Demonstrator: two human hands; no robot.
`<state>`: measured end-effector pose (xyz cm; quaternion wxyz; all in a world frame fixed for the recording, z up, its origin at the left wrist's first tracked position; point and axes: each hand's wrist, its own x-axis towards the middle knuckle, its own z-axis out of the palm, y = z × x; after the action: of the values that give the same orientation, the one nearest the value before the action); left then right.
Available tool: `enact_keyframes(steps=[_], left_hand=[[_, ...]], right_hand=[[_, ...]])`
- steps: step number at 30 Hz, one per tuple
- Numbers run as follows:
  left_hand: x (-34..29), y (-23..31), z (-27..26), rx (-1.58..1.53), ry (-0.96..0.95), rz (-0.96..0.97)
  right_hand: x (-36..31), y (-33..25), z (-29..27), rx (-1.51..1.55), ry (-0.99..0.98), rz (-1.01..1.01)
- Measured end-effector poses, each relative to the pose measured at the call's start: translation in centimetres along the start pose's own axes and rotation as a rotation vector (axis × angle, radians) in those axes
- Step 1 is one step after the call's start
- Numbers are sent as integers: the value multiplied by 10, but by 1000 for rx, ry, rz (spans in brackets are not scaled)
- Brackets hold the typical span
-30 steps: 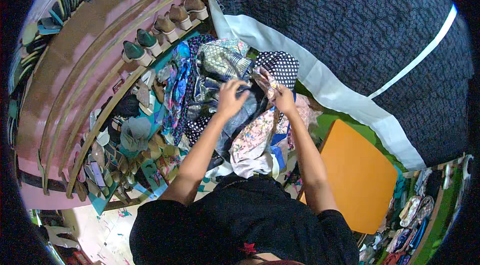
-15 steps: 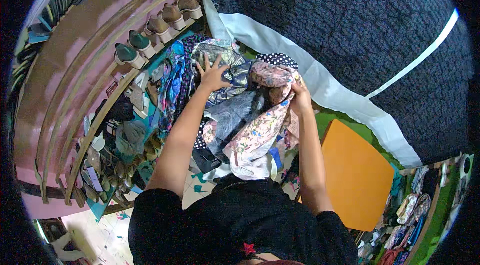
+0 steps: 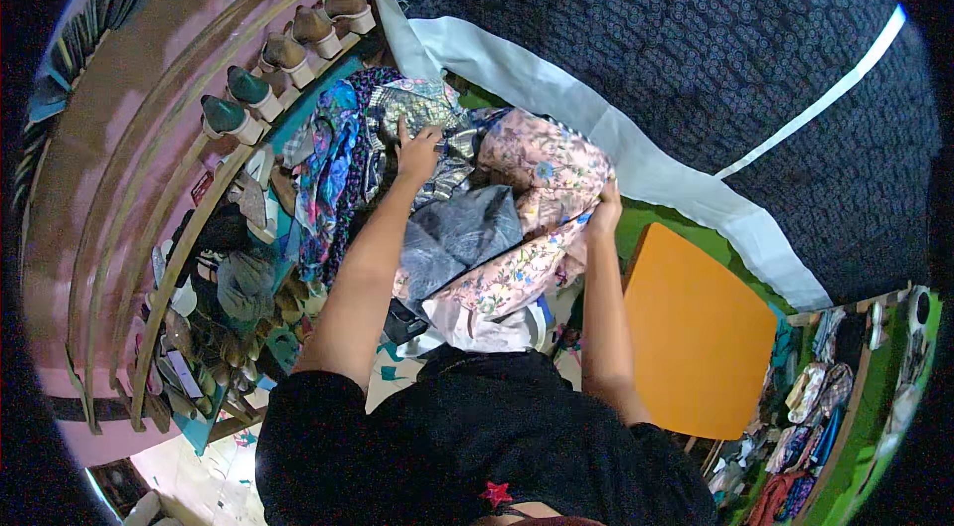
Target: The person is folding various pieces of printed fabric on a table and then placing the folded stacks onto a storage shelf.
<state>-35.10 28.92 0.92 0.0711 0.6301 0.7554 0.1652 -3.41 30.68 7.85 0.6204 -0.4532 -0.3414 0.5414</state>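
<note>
A pink floral cloth (image 3: 542, 168) spreads in front of me, hanging toward my body. At its right edge my right hand (image 3: 604, 213) is closed on it. On the left, my left hand (image 3: 419, 156) rests over a grey-and-cream patterned cloth (image 3: 422, 104) with its fingers apart. Between my forearms lies a crumpled dark grey cloth (image 3: 462, 233), partly overlapped by the pink one. Beside my left hand hangs a blue and purple cloth (image 3: 333, 144). White fabric (image 3: 482, 329) shows close to my body.
To the left, a wooden rack (image 3: 224, 153) holds several shoe lasts (image 3: 283, 51), with assorted items below. An orange board (image 3: 696, 337) stands right of my right forearm. Dark patterned fabric with a white border (image 3: 656, 183) drapes across the far right. Fabric bundles (image 3: 810, 397) fill a shelf at lower right.
The pink floral cloth has been spread wider, covering the polka-dot piece. My right hand has moved slightly right and down with its edge. My left hand's spread fingers have drawn in somewhat.
</note>
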Motion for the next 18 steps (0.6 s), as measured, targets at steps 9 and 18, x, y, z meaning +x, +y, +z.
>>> enact_keyframes(steps=[9,18], left_hand=[[-27,36,-6,-87,9,-3],[-1,-13,12,-615,-80,-228]], right_hand=[[-1,84,-45,122,-217,748],[-118,22,41,-281,-843,309]])
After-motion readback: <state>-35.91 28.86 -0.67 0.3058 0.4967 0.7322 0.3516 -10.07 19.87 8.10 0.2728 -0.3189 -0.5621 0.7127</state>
